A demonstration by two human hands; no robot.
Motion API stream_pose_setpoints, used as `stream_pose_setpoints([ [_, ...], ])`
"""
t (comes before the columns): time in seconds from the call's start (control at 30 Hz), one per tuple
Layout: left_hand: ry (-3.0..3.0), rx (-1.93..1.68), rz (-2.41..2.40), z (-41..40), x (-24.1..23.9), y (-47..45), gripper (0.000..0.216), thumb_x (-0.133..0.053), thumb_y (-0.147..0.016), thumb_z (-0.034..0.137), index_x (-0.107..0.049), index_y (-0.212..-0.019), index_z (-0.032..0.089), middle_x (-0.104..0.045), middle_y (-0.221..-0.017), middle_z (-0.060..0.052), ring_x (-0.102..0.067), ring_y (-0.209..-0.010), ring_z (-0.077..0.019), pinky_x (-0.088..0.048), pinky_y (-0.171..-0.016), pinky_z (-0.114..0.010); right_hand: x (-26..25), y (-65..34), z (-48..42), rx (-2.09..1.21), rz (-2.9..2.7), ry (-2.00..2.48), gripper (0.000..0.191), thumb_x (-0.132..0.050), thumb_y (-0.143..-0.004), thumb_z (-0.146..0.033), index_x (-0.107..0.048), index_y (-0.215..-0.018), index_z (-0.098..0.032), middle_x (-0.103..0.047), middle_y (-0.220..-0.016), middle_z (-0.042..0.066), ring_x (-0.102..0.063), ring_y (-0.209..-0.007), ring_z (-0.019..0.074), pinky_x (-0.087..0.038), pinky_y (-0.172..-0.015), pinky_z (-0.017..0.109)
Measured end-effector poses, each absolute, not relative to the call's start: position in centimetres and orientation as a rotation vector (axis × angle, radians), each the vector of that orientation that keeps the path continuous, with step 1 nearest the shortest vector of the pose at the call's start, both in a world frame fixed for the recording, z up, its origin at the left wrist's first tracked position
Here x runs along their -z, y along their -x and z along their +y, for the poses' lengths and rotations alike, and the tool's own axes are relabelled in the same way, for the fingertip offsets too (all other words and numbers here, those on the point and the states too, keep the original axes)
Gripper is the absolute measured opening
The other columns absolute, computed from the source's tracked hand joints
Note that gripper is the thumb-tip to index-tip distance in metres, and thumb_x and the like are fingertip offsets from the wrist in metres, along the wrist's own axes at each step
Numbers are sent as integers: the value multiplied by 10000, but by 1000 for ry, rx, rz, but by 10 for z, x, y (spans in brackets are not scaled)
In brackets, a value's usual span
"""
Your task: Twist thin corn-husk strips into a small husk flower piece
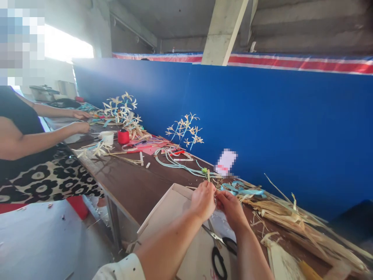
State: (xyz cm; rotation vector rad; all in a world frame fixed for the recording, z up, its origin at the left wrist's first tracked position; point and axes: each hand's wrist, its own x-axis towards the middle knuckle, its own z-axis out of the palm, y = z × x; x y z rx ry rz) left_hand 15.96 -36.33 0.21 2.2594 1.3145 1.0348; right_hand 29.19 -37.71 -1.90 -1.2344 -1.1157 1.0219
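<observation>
The two hands are close together over the right part of the brown surface (pixel 125 188), above a cream board box (pixel 171 206). The left hand (pixel 204 199) is closed around a pale strip (pixel 208 176), whose tip sticks up beyond the fingers beside a small green piece (pixel 204 170). The right hand (pixel 232 208) has its fingertips drawn together just beside it; whether they grip anything cannot be told. Black-handled scissors (pixel 215 235) lie spread on the box, near the wrists. To the right lie dry husks (pixel 288 217), with blue ribbon (pixel 247 190) at their far left end. Farther left are pale tubing (pixel 171 165), a red spool (pixel 123 137) and a white cup (pixel 107 137). At the far left, another person (pixel 17 128) reaches over the surface.
</observation>
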Motion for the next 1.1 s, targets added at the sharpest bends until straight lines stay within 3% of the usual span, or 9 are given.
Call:
stream_pose_setpoints([
  [0.17,-2258,-1012,1292,-364,-4,-159,166,-444,-821,119,-530,-951,176,-551,-992,-78,-500,-977,-197,-397,-825,-293,20,-293,-376,-1016,-1113,1259,325,-670,-690,-511,-583,-673,-198,-491,-546,-35,-423,-480,108,-322,-482,249],
  [0.37,-1978,-1228,1429,-340,1,-150,193,-416,-848,133,-587,-933,165,-601,-969,-82,-554,-918,-183,-421,-833,-312,21,-293,-381,-965,-1263,1320,296,-702,-671,-479,-618,-662,-196,-497,-505,-30,-438,-490,108,-344,-499,248],
  [0.57,-1329,-1091,979,-321,1,-156,187,-535,-824,232,-667,-903,125,-676,-815,-64,-630,-753,-147,-514,-656,-254,16,-292,-383,-1082,-1130,1230,284,-707,-679,-455,-680,-795,-197,-566,-665,-1,-454,-549,111,-383,-517,250],
  [0.7,-1111,-1071,783,-329,-7,-161,196,-569,-810,186,-674,-936,80,-689,-808,-77,-640,-723,-130,-536,-660,-248,16,-292,-384,-1134,-1077,1173,283,-712,-689,-412,-692,-875,-199,-587,-743,12,-465,-586,110,-401,-532,243],
  [0.93,-1093,-1094,617,-338,-12,-157,288,-657,-746,196,-666,-1013,91,-688,-902,-97,-639,-809,-149,-529,-784,-293,10,-292,-387,-1177,-968,1072,289,-751,-655,-352,-690,-898,-208,-629,-825,23,-480,-596,99,-400,-535,227],
  [1.1,-1278,-1135,690,-336,-8,-155,349,-650,-726,212,-657,-1066,132,-668,-947,-83,-615,-821,-158,-505,-700,-245,6,-291,-389,-1185,-906,992,292,-756,-660,-317,-689,-931,-231,-630,-854,6,-479,-601,90,-393,-523,212],
])
